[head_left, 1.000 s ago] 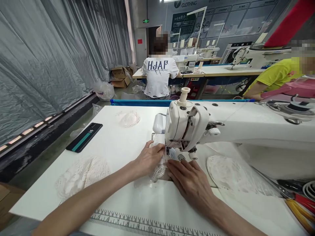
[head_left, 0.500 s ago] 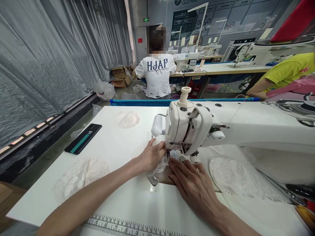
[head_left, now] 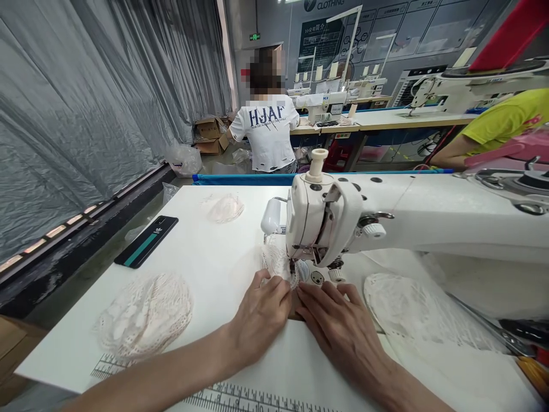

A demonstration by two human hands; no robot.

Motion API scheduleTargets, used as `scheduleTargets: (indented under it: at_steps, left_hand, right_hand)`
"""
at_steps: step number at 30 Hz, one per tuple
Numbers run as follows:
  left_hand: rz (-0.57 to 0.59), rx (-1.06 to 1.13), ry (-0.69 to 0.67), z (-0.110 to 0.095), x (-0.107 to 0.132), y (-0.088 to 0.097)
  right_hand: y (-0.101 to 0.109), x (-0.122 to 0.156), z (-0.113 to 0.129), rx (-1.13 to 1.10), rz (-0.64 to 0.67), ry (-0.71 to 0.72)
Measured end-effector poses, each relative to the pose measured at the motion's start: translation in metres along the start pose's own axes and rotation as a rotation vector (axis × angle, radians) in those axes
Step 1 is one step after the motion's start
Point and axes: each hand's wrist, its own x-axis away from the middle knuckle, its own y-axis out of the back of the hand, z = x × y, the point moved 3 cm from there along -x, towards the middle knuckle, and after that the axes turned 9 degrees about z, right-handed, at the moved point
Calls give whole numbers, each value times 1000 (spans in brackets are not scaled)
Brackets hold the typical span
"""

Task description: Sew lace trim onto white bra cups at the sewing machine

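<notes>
A strip of white lace (head_left: pixel 277 260) lies under the needle end of a white sewing machine (head_left: pixel 317 223). My left hand (head_left: pixel 263 312) has its fingers curled on the near edge of the lace, just left of the presser foot; the fingertips are partly hidden. Stretched out flat on the machine bed, my right hand (head_left: pixel 338 317) rests its fingertips against the lace's right edge, close to the needle. The two hands nearly meet in front of the foot.
On the white table are a lace pile (head_left: pixel 146 315) at left, a smaller one (head_left: pixel 227 208) behind, and more lace (head_left: pixel 412 303) at right beside scissors (head_left: pixel 489 323). A phone (head_left: pixel 146 241) lies near the left edge. A person in a white shirt (head_left: pixel 270 134) is beyond the table.
My left hand has drawn back toward me from beside the needle to the lace's near edge, uncovering more lace. My right hand has stayed almost in place. The person ahead leans left.
</notes>
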Motion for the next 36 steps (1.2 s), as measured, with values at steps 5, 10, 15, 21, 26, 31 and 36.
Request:
scheduleTargets:
  at_steps: [5,10,15,21,26,31,36]
  left_hand:
    - [-86,-107,14,-5,2,-2]
    - [-106,-176,35,-9,8,-2]
    - [-89,-176,50,-10,10,-4]
    - [-123,-203,51,-9,8,-11]
    - [-93,-209,80,-5,8,-16]
    - [-37,-178,71,-2,10,-16]
    - [-16,-180,86,3,5,-17]
  right_hand:
    - [0,0,0,-14,-10,-16]
    - [-1,-1,-1,-6,-16,-8]
    - [-1,0,-1,11,-19,-8]
    - [-1,-1,-1,30,-21,-15]
    - [0,-3,-2,66,-22,-17]
    - [0,-2,-2,62,-28,-36]
    - [-1,-1,-4,23,-33,-67]
